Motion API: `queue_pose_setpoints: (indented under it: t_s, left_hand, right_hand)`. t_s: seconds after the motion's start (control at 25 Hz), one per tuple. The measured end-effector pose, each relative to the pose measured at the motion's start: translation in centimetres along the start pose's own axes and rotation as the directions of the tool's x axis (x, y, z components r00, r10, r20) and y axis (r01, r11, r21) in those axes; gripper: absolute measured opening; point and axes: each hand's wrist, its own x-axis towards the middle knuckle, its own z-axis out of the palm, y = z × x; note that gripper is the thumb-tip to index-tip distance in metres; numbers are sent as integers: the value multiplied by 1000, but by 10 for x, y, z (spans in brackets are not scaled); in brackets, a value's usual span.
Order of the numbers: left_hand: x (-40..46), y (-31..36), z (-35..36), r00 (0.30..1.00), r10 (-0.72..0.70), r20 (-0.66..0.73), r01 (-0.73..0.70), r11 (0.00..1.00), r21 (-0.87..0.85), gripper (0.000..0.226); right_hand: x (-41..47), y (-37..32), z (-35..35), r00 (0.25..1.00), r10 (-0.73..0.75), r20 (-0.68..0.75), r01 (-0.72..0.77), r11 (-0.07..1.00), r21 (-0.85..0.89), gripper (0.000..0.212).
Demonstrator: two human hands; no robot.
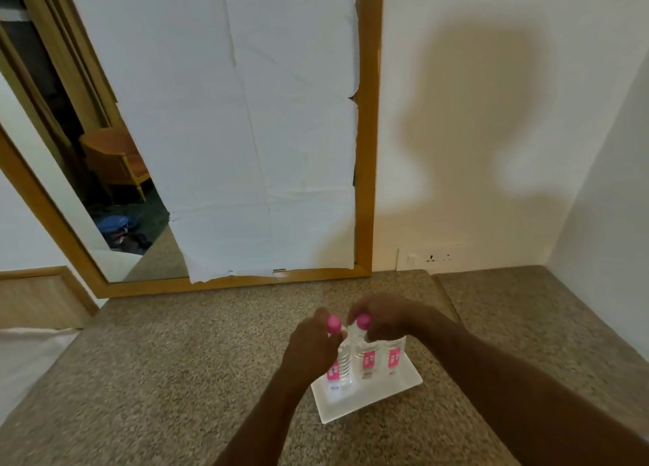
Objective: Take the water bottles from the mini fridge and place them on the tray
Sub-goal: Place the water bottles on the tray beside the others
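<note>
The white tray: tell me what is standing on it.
Three clear water bottles with pink labels stand on the white tray: left, middle, right. The right hand covers the right bottle's cap.

left bottle label [333, 373]: pink panel, white marks on it, too blurred to read
middle bottle label [368, 359]: pink panel, white marks, unreadable; small dark strip below it, also unreadable
right bottle label [394, 356]: pink panel, white marks, unreadable
bottle caps: plain pink, no print seen
paper sheet on mirror [246, 132]: blank, no writing
wall socket plate [430, 257]: no legible marking
readable text, brand, numbers overall: none
</note>
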Motion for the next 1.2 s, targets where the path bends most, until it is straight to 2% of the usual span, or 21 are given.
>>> queue_pose_setpoints:
  t_s: [0.32,0.72,1.0,1.2]
  left_hand:
    - [4,-18,23,996,-91,-24,91,996,7,20]
    - [13,-20,34,997,-74,-28,73,997,-31,15]
    - [21,-24,34,1000,-26,-3,26,1000,12,21]
    - [21,-24,30,1000,-1,15,0,999,43,24]
  right_hand:
    - [20,11,15,997,-70,28,74,986,-153,42]
    - [27,20,23,999,-32,13,31,999,32,43]
    - [21,19,28,999,29,-40,-27,999,43,45]
    - [22,15,30,997,73,-18,-73,996,43,47]
